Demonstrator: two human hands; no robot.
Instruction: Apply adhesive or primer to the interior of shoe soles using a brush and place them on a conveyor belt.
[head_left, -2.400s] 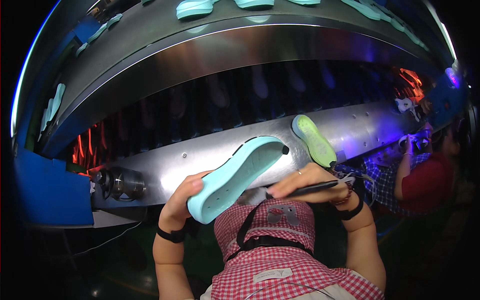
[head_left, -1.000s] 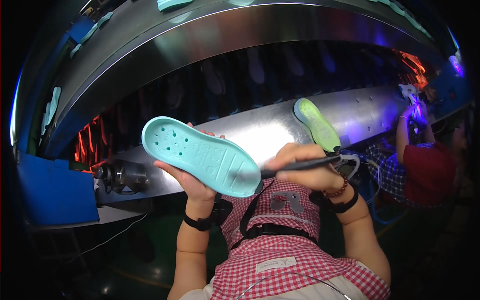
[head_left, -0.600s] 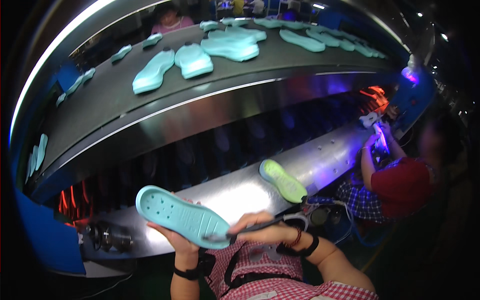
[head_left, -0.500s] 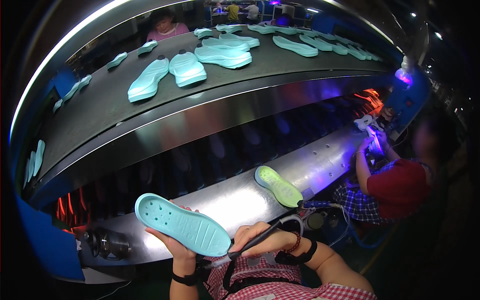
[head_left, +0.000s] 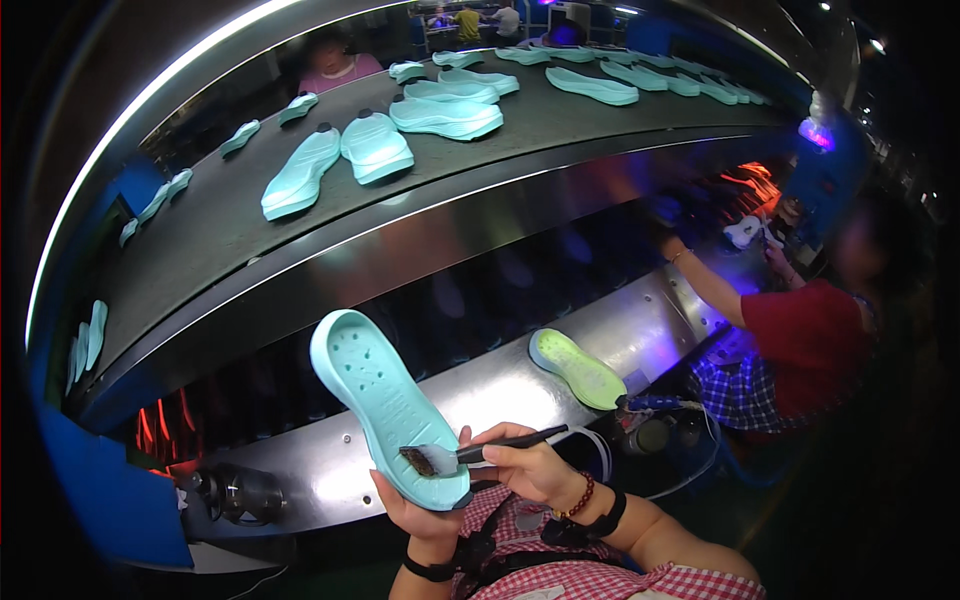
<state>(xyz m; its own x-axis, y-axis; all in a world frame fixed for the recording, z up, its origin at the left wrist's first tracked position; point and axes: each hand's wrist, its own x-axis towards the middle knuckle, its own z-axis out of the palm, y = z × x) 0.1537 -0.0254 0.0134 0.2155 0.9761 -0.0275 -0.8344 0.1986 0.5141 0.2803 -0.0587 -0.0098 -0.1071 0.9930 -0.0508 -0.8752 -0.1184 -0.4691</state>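
Ledge (head_left: 480, 402) — one lime sole (head_left: 580, 370) | two hands (head_left: 418, 518) (head_left: 540, 472) — one turquoise sole (head_left: 380, 400), one brush (head_left: 472, 455)

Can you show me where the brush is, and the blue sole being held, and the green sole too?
Brush (head_left: 436, 460): head view, on its bristles.
Held sole (head_left: 388, 405): head view, on the middle of its hollow face.
Green sole (head_left: 581, 371): head view, on the middle of its green face.

Brush (head_left: 466, 455) on held sole (head_left: 385, 405) — container (head_left: 247, 495) left on ledge (head_left: 485, 405), second sole (head_left: 582, 372) right — conveyor (head_left: 205, 245) behind.
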